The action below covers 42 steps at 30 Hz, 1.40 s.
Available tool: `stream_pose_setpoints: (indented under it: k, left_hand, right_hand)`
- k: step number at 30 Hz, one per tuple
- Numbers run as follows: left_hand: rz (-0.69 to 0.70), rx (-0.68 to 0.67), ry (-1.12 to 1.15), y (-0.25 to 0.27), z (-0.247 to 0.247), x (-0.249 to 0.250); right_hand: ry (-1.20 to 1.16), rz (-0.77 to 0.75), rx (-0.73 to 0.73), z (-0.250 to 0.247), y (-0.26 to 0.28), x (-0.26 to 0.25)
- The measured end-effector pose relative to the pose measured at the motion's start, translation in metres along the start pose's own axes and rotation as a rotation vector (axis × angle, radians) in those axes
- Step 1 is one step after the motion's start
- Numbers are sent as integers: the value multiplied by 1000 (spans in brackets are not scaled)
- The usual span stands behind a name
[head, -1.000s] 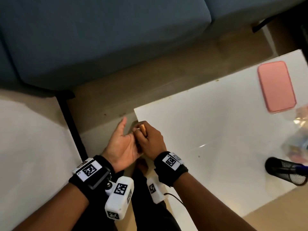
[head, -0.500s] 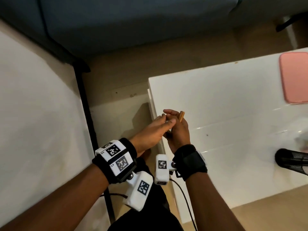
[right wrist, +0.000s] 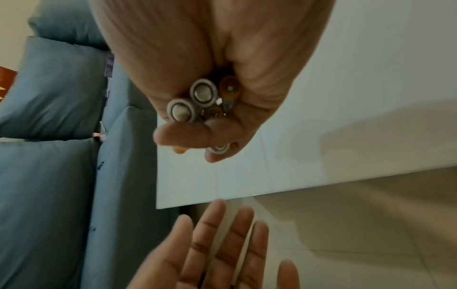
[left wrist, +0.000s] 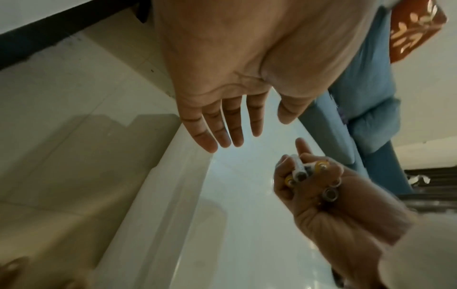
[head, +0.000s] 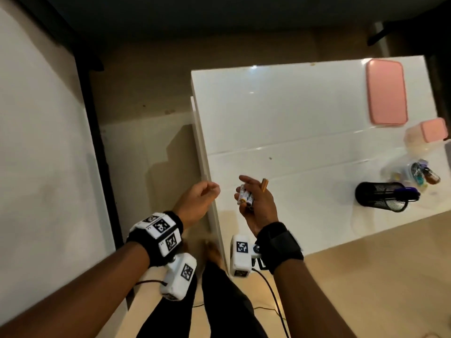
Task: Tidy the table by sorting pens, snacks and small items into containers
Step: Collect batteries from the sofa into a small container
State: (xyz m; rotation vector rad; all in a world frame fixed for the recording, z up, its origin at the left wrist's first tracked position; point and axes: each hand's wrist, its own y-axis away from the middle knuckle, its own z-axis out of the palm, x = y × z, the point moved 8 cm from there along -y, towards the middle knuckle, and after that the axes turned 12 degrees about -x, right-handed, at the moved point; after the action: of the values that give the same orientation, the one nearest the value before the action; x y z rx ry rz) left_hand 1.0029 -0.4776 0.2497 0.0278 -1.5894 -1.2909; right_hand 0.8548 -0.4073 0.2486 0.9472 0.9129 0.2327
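Right hand (head: 256,203) fists a batteries bundle (head: 245,197) over desk (head: 280,118) near edge; left hand (left wrist: 222,78) spread, empty. Clear container (head: 410,173) at 3 o'clock: carry level, keep fist tight, release low inside.

White table (head: 280,123), pink lid (head: 386,91), black mesh cup (head: 380,196) (batteries (head: 245,197) white and orange).
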Motion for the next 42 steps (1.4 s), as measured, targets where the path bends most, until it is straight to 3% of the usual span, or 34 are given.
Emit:
stream_pose_setpoints:
  k: [5,11,17,21,27,34,42]
  left_hand:
    - [-55,11,-121,-1,39,-52]
    - [-15,19,-296,-15,99,-34]
    - [79,-9,-394,-51,205,39]
    - [195,35,-386,-74,285,101]
    - [324,83,-389,-117,394,192]
    - [397,48,-550,-175,468,270]
    - [384,-153,-1011,-279,514,334]
  right_hand:
    - [-78,72,47,-51,24,23]
    - [-156,20,52,-126,61,-16]
    - [-174,-109,25,-235,107,-106]
    - [-186,-117,-23,-307,131,-157]
    - [-141,-157,-62,-424,135,-239]
    - [-119,-211,19,-529,93,-307]
    - [-169,-187,60,-568,43,-338]
